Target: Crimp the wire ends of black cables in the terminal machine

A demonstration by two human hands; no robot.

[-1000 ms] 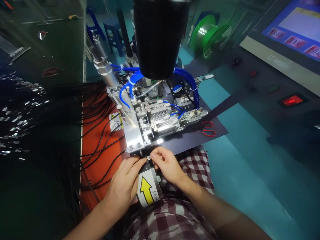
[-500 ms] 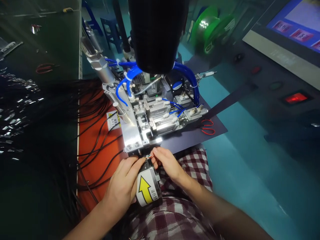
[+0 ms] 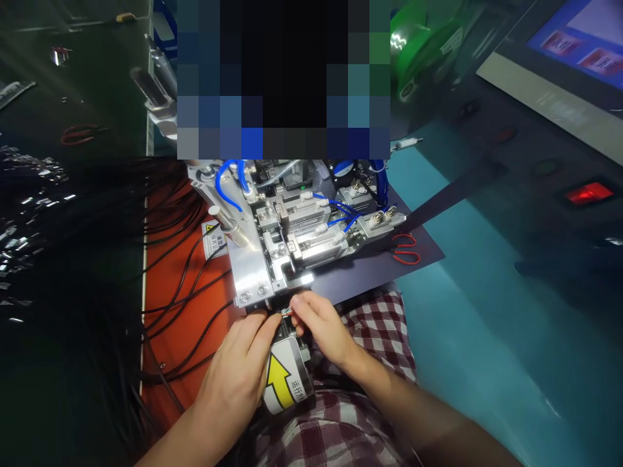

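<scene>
Some maroon-and-white checked cloth (image 3: 377, 327) lies nearest, below the machine (image 3: 311, 246). Just in front of the machine's near edge sits a rounded part bearing a white label (image 3: 277, 399) with a yellow arrow. The left hand (image 3: 238, 363) rests beside that part, its thumb tip at a few thin wires (image 3: 286, 312); whether it grips them I cannot tell. The right hand (image 3: 324, 324) has thumb and fingertips pinched together on these wires, which are close before the machine's near edge. To the machine's left, black cables (image 3: 170, 194) cross an orange surface (image 3: 158, 282); to its right lies a tool with red looped handles (image 3: 406, 262). A blocked-out patch hides the machine's upper part. Well right of the machine glows a red switch (image 3: 590, 193); beyond the machine, to the right, is a green spool (image 3: 409, 61).
</scene>
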